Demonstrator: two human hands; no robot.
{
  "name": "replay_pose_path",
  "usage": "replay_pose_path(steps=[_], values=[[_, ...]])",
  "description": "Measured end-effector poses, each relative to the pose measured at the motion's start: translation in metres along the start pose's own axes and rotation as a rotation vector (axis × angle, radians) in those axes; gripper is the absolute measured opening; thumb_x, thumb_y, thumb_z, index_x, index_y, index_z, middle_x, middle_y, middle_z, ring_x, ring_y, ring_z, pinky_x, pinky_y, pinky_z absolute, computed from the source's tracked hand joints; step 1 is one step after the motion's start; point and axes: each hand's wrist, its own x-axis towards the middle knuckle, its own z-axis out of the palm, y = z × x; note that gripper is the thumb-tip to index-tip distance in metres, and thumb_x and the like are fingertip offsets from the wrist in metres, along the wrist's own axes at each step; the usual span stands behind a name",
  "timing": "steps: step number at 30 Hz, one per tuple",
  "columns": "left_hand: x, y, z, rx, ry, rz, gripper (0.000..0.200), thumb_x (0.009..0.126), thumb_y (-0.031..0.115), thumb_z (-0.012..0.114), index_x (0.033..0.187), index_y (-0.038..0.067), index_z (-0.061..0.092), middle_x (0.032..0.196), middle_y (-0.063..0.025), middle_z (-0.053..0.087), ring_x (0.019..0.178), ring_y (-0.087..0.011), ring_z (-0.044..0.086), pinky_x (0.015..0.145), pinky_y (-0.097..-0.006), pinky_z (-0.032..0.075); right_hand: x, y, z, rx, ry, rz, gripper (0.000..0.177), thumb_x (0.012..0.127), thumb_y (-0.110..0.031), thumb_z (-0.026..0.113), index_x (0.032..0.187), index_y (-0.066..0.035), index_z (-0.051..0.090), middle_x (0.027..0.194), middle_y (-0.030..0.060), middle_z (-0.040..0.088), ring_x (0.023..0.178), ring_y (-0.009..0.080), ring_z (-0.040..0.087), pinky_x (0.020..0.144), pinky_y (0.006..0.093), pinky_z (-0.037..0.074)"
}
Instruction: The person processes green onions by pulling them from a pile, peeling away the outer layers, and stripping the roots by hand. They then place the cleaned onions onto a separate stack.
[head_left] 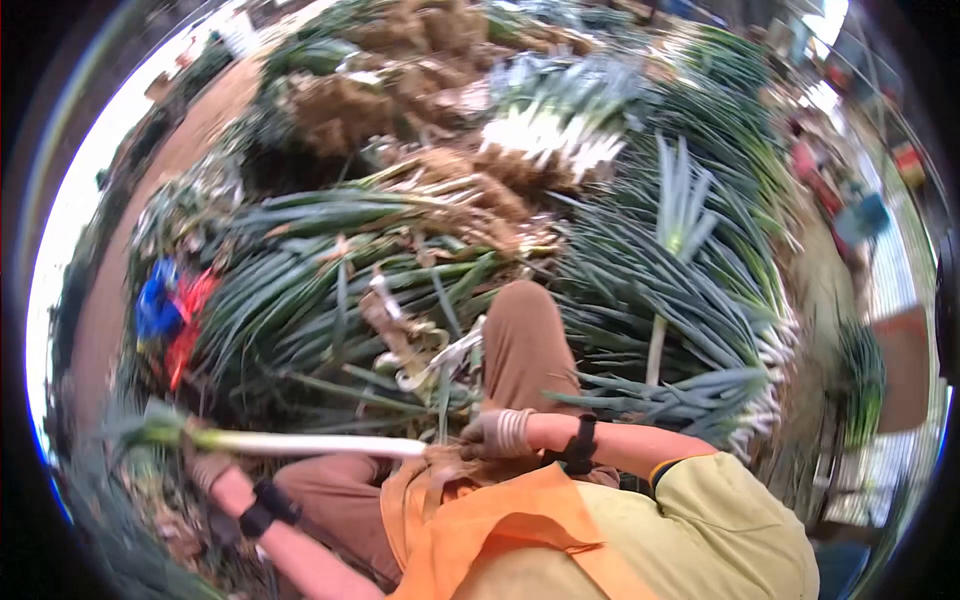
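Observation:
A long leek (pixel 320 444) lies level across my lap, its green leaves to the left and its white shaft and brown roots to the right. My left hand (pixel 207 462), in a glove, is closed round it where the green begins. At the root end, my gloved right hand (pixel 493 436) has its fingers curled against the roots (pixel 447 464); the fingertips are partly hidden. An orange apron (pixel 500 530) lies under the root end. In front of my knees, loose leaves and dry peelings (pixel 400 335) are strewn about.
Untrimmed leeks with soil on their roots (pixel 400 215) lie ahead to the left. Cleaned leeks (pixel 680 280) are stacked on the right, with another white-stemmed bundle (pixel 560 125) farther back. Blue and red plastic bags (pixel 168 310) sit at left. A brown chair (pixel 903 365) stands far right.

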Motion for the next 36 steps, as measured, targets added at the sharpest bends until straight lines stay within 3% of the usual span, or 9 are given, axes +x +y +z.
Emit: replay_pose_path(steps=[7, 11, 19, 23, 24, 27, 29, 32, 36], values=[[0.074, 0.071, -0.062, -0.171, 0.023, -0.118, 0.028, 0.078, 0.036, 0.061, 0.084, 0.009, 0.057, 0.078, 0.0, 0.056, 0.071, -0.0125, 0.051, 0.076, -0.0297, 0.037, -0.105, -0.002, -0.06, -0.391, -0.044, 0.333, 0.017, 0.075, -0.021, 0.058, 0.088, -0.01, 0.063, 0.084, 0.0128, 0.06, 0.077, 0.0298, 0.056, 0.069, 0.0336, 0.045], [0.049, 0.033, 0.026, -0.162, -0.041, 0.063, 0.032, 0.076, 0.013, 0.065, 0.097, -0.006, 0.048, 0.082, -0.0091, 0.055, 0.072, -0.0152, 0.052, 0.069, -0.0231, 0.046, -0.066, -0.028, -0.059, -0.29, 0.633, -0.242, 0.04, 0.067, -0.014, 0.061, 0.105, -0.01, 0.048, 0.092, 0.0141, 0.053, 0.079, 0.0348, 0.053, 0.066, 0.0412, 0.042], [-0.115, -0.104, 0.241, -0.258, -0.842, -0.343, 0.038, 0.077, 0.011, 0.062, 0.105, -0.005, 0.042, 0.088, -0.0087, 0.047, 0.08, -0.0161, 0.047, 0.077, -0.0267, 0.043, -0.037, -0.097, -0.057, -0.21, 0.835, -0.015, 0.048, 0.068, -0.016, 0.06, 0.113, -0.01, 0.042, 0.084, 0.0142, 0.058, 0.071, 0.0341, 0.057, 0.062, 0.0417, 0.046], [-0.197, -0.13, 0.305, -0.39, -1.146, -0.536, 0.061, 0.079, 0.028, 0.059, 0.124, -0.003, 0.032, 0.121, -0.0154, 0.041, 0.111, -0.0255, 0.04, 0.095, -0.0411, 0.032, -0.115, -0.055, -0.065, 1.029, 1.016, -0.086, 0.014, 0.083, -0.02, 0.054, 0.094, -0.013, 0.059, 0.07, 0.0005, 0.051, 0.06, 0.0122, 0.05, 0.052, 0.0263, 0.042], [-0.215, -0.127, 0.315, -0.429, -1.233, -0.648, 0.065, 0.08, 0.035, 0.056, 0.127, -0.002, 0.029, 0.128, -0.0162, 0.037, 0.118, -0.0275, 0.036, 0.099, -0.0445, 0.027, -0.168, -0.051, -0.077, 1.596, 0.854, 0.132, 0.014, 0.084, -0.023, 0.054, 0.092, -0.013, 0.06, 0.07, -0.0015, 0.049, 0.059, 0.0077, 0.048, 0.051, 0.0216, 0.041], [-0.186, -0.153, 0.329, -0.365, -1.265, -0.589, 0.078, 0.076, 0.049, 0.056, 0.13, 0.0, 0.027, 0.132, -0.0159, 0.032, 0.123, -0.0286, 0.03, 0.101, -0.0472, 0.023, -0.305, -0.027, -0.09, -0.176, 0.934, 0.347, 0.03, 0.074, -0.015, 0.063, 0.104, -0.012, 0.058, 0.076, -0.0003, 0.058, 0.067, 0.0108, 0.054, 0.06, 0.0223, 0.045], [-0.199, -0.175, 0.338, -0.224, -1.143, -0.468, 0.082, 0.071, 0.049, 0.061, 0.129, 0.001, 0.029, 0.13, -0.0158, 0.034, 0.12, -0.0296, 0.034, 0.1, -0.0467, 0.026, -0.392, 0.011, -0.1, -0.062, 0.879, 0.554, 0.042, 0.064, -0.008, 0.063, 0.105, -0.011, 0.056, 0.084, 0.006, 0.061, 0.077, 0.0186, 0.057, 0.072, 0.0287, 0.045], [-0.279, -0.199, 0.336, -0.265, -1.226, -0.809, 0.066, 0.073, 0.038, 0.064, 0.124, 0.007, 0.037, 0.124, -0.0133, 0.042, 0.117, -0.0266, 0.038, 0.096, -0.0469, 0.032, -0.496, 0.087, -0.107, -0.398, 0.785, 1.255, 0.041, 0.062, -0.013, 0.068, 0.101, -0.012, 0.059, 0.094, 0.0053, 0.062, 0.081, 0.02, 0.057, 0.075, 0.0343, 0.045], [-0.306, -0.256, 0.31, 0.036, -1.168, -1.195, 0.051, 0.078, 0.028, 0.06, 0.121, 0.012, 0.04, 0.119, -0.0093, 0.046, 0.112, -0.0262, 0.043, 0.082, -0.0429, 0.044, -0.559, 0.211, -0.082, 0.156, 1.399, 1.532, 0.04, 0.067, -0.018, 0.068, 0.104, -0.01, 0.057, 0.105, 0.0123, 0.058, 0.093, 0.0273, 0.056, 0.078, 0.0389, 0.045]])
